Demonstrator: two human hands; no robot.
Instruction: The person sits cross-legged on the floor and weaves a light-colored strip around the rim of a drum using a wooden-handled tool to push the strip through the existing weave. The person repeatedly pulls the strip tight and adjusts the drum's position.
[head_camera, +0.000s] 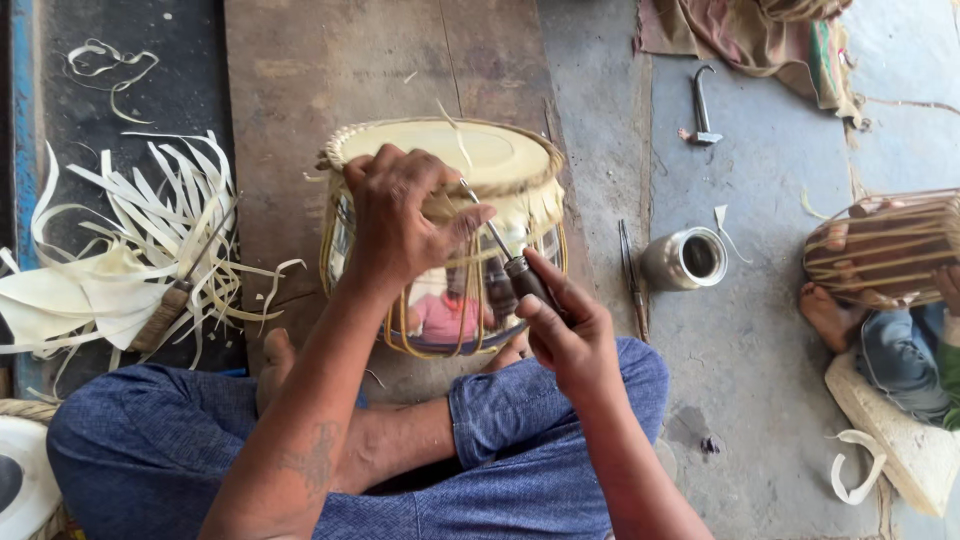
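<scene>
Metal drum (445, 240) under left hand (400, 215) fingers; right hand (565, 335) grips awl (505, 255).

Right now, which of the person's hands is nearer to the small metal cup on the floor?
Right. The right hand, gripping an awl-like tool, sits just left of the metal cup. The left hand rests on the drum, farther left.

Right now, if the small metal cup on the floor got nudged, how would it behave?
The cup lies on its side, so it would probably roll. It looks like thin, shiny metal and seems empty, so likely light, stiff and a bit slippery.
</scene>
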